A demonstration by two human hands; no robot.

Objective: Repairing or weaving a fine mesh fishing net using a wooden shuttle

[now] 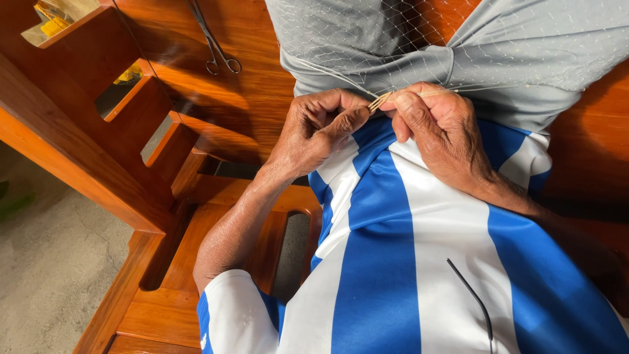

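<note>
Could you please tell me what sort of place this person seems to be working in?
Probably a home porch or sitting area, not a workshop. The person sits on a polished wooden bench with a slatted armrest above a bare concrete floor. Scissors lie on the seat, and a fine net drapes over the lap.

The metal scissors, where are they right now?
The metal scissors lie on the wooden bench at the upper left of the head view, beyond the left hand and left of the grey-clad lap.
</note>
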